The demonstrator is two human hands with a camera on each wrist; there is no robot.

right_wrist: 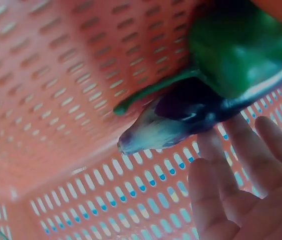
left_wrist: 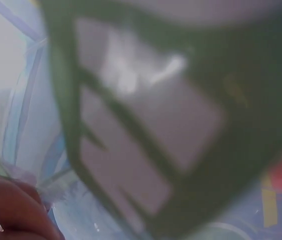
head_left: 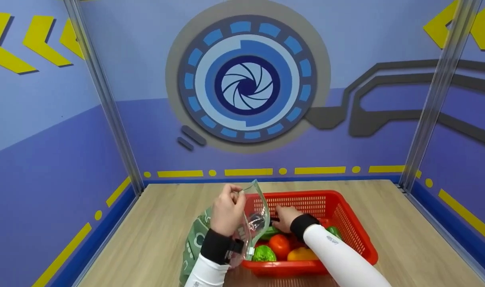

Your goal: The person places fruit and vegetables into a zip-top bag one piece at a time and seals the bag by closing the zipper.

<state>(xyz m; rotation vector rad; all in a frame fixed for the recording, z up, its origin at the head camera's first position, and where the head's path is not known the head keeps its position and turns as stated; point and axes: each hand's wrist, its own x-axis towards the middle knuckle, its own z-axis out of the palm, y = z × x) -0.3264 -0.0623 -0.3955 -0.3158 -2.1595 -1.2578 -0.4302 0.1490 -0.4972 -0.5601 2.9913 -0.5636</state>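
My left hand [head_left: 227, 209] pinches the rim of a clear plastic zip bag with green print [head_left: 196, 243], and its mouth gapes toward the basket. Close up in the left wrist view, the printed bag wall [left_wrist: 250, 125] covers most of the picture. Inside the red basket [head_left: 366, 247], my right hand [head_left: 286, 219] reaches in near the back wall. Its fingers [right_wrist: 215, 155] are extended, with the tips right at the side of a purple eggplant [right_wrist: 190, 117]. Against that eggplant lies a green bell pepper [right_wrist: 235, 50] with a long stem.
Toward the basket's front are a red tomato [head_left: 280, 245], a striped light-green round piece [head_left: 263, 253] and a yellow-orange piece [head_left: 302, 254]. Another green piece [head_left: 334, 232] lies at the right. The wooden table [head_left: 154, 223] ends at a blue printed back wall [head_left: 146, 135].
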